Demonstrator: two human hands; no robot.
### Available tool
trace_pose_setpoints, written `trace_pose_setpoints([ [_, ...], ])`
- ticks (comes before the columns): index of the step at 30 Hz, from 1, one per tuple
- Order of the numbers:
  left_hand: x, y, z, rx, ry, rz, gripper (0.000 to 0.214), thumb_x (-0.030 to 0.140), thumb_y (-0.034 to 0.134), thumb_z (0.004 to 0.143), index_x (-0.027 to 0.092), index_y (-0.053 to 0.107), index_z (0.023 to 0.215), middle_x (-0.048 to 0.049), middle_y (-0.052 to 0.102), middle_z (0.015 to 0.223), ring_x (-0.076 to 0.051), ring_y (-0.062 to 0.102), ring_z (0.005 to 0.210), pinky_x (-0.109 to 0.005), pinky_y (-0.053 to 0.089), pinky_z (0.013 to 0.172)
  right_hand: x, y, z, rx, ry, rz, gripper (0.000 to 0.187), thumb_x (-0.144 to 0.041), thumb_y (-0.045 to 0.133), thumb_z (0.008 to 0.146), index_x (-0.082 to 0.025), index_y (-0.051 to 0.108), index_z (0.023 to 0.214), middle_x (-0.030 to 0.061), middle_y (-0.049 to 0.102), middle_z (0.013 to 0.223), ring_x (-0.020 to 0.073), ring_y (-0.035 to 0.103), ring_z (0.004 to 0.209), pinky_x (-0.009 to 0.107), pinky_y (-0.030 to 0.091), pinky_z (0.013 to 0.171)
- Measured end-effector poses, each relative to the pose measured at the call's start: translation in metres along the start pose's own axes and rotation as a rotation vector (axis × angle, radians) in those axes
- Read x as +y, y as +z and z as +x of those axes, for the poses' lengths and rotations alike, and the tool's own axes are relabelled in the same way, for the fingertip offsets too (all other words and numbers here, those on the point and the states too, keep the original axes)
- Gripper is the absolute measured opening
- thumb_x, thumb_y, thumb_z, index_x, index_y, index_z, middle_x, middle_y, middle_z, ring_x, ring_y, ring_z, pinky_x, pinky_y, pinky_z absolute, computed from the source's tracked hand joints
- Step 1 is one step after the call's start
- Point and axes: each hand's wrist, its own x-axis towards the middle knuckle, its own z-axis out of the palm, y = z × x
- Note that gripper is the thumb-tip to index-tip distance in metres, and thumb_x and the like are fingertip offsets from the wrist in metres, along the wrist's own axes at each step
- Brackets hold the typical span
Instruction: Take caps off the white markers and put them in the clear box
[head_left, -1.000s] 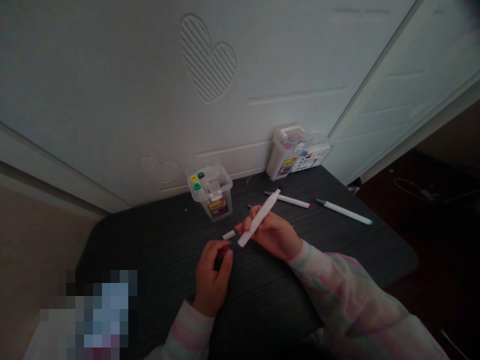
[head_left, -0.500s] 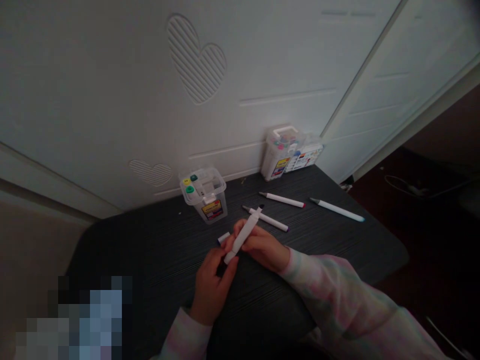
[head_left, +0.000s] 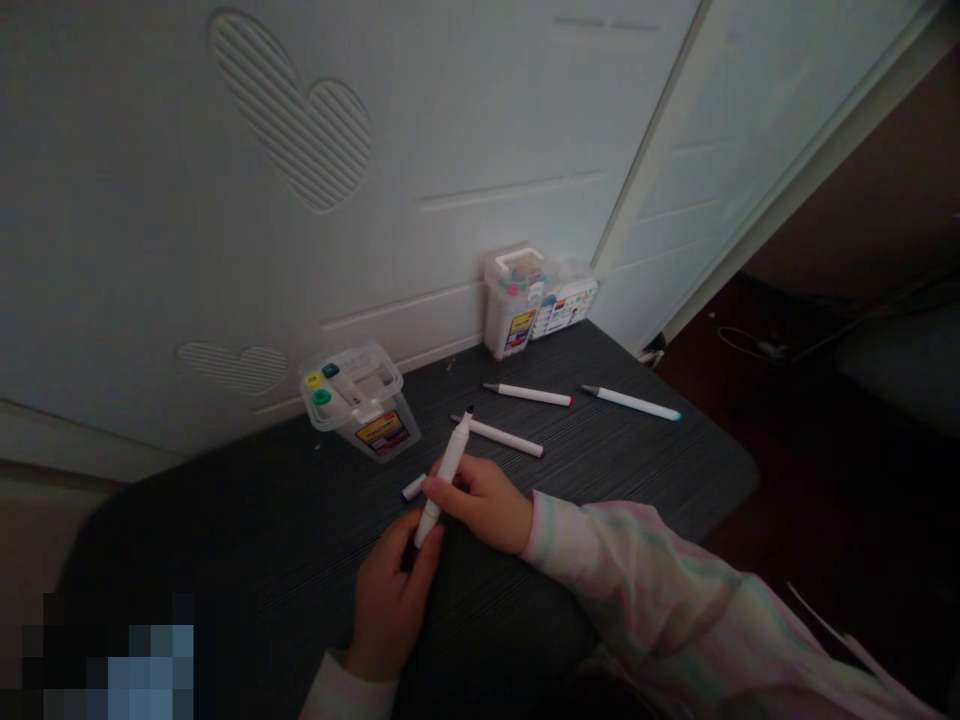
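Observation:
Both my hands are on one white marker, tilted with its dark chisel tip bare and pointing up and away. My right hand grips the barrel between thumb and fingers. Lower down, the thumb and fingers of my left hand pinch the marker's bottom end. Just beyond my hands a loose white cap with a dark blue end lies on the table. Behind the marker's tip lies a purple-ended marker. Farther back are a red-ended marker and a blue-ended marker.
A clear plastic box holding a few green- and yellow-topped markers stands at the back left of the dark table. A fuller marker box and a flat white case stand against the white panelled door.
My view has turned to the right, so everything sits farther left. My right hand's thumb now lies across the marker, which stands more upright; both hands keep hold of it.

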Motion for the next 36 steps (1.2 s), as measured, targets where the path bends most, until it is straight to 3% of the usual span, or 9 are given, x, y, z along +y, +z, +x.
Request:
trace_pose_setpoints([
  [7,-0.001,0.000,0.000,-0.032,-0.034,-0.046,0.028,0.036,0.045,0.080,0.019,0.057,0.098,-0.0044,0.067,0.091,-0.015,0.062,0.071,-0.025,0.048,0.062,0.002,-0.001,0.000,-0.032,-0.020,-0.046,0.024,-0.038,0.049,0.078,-0.015,0.053,0.072,-0.0020,0.048,0.061,0.0095,0.043,0.056,0.022,0.034,0.053],
  [19,0.010,-0.001,-0.001,-0.077,0.094,0.056,0.023,0.030,0.036,0.084,0.018,0.056,0.085,-0.0023,0.062,0.070,-0.015,0.059,0.061,-0.025,0.044,0.056,-0.001,-0.002,-0.004,0.061,-0.018,0.004,0.022,-0.034,0.047,0.080,-0.017,0.049,0.067,-0.0038,0.043,0.055,0.0093,0.039,0.052,0.022,0.031,0.050],
  [25,0.006,0.006,0.000,0.012,0.140,0.139,0.022,0.029,0.038,0.083,0.018,0.056,0.079,-0.0024,0.060,0.067,-0.015,0.056,0.061,-0.027,0.043,0.058,0.006,0.004,-0.002,0.136,0.021,0.005,0.024,-0.035,0.045,0.081,-0.017,0.048,0.066,-0.0034,0.043,0.055,0.0095,0.039,0.053,0.023,0.031,0.051],
  [30,0.001,0.007,-0.001,0.003,0.177,0.203,0.021,0.027,0.037,0.083,0.018,0.054,0.076,-0.0020,0.059,0.065,-0.015,0.055,0.061,-0.027,0.042,0.058,0.012,0.011,-0.003,0.205,0.069,0.027,0.024,-0.037,0.047,0.079,-0.017,0.050,0.066,-0.0030,0.044,0.054,0.0103,0.040,0.054,0.024,0.032,0.051],
  [36,0.018,0.004,-0.013,-0.090,0.334,0.295,0.021,0.023,0.038,0.083,0.018,0.048,0.065,-0.0011,0.055,0.057,-0.015,0.051,0.055,-0.027,0.038,0.055,0.001,0.012,-0.029,0.246,0.194,0.284,0.024,-0.037,0.055,0.071,-0.018,0.044,0.062,-0.0059,0.036,0.053,0.0074,0.031,0.048,0.022,0.027,0.046],
])
